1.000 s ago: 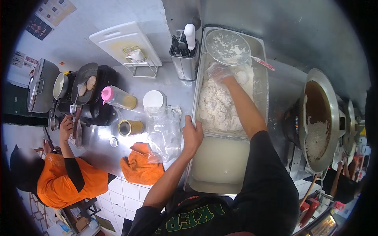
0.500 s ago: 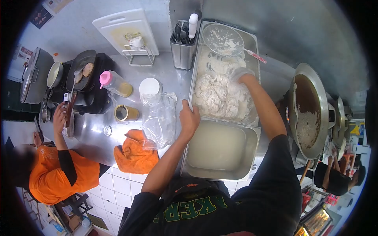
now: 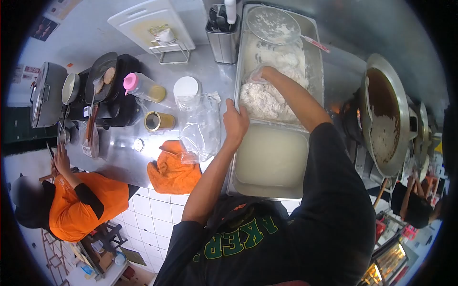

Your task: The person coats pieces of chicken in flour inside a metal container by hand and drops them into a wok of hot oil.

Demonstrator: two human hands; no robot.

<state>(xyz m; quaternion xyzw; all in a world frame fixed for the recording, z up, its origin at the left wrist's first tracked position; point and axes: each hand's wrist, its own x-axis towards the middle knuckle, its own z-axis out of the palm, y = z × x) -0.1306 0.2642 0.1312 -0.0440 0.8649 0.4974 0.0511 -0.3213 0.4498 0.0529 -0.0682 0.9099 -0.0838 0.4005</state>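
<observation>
My right hand (image 3: pixel 261 75), in a clear plastic glove, reaches into flour (image 3: pixel 286 57) in a long metal tray (image 3: pixel 320 62). Its fingertips are hard to make out against the white. Just below them lies a heap of flour-coated pieces (image 3: pixel 265 102). At the tray's left edge, my left hand (image 3: pixel 235 123) is closed around the rim. A round sieve (image 3: pixel 274 25) dusted with flour rests across the tray's far end. Nearest my body, a second metal pan (image 3: pixel 232 183) holds cloudy whitish liquid (image 3: pixel 272 155).
To the left are a plastic bag (image 3: pixel 200 126), an orange cloth (image 3: pixel 174 169), an opened can (image 3: pixel 159 121) and a pink-capped bottle (image 3: pixel 143 86). A large wok (image 3: pixel 409 124) of brown oil stands right. A co-worker in orange (image 3: pixel 88 205) stands left, near a griddle pan (image 3: pixel 102 76).
My right hand has moved left across the flour tray, to above the coated heap. My left hand stays on the rim. The co-worker's raised hand has dropped from the pan handle.
</observation>
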